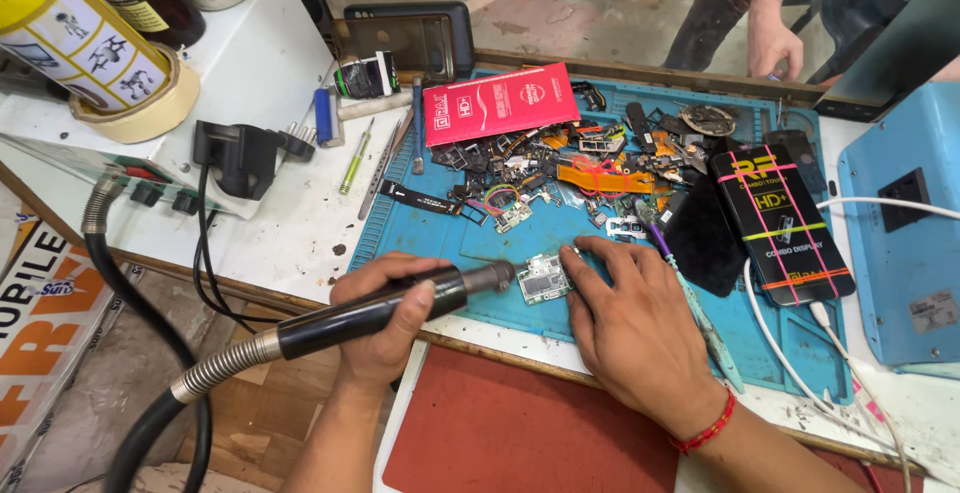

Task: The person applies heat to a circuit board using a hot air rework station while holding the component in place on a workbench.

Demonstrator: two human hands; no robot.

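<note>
While your left hand [385,318] is clenched around the dark cylindrical hot-air handpiece [385,308], its nozzle tip points at the small green circuit board [543,279] lying near the front edge of the blue rubber work mat [420,228] on the white desk [270,83]. Your right hand [630,323], with a red thread band at the wrist, grips nothing: it lies open and flat on the mat, its fingertips [572,275] touching the board's right edge. A ribbed metal hose [225,363] runs from the handpiece down to the left, off the desk. Just behind the board sits a loose heap of dark phone parts, orange flex strips and coloured wires [560,168], spread straight on the mat rather than in any tray. A flat red packet [498,103] rests against the heap's back left, and a long black box with pink stripes [783,218] lies to its right. A yellow spray can [70,28] stands upright inside a roll of beige tape [150,108] at the far left.
</note>
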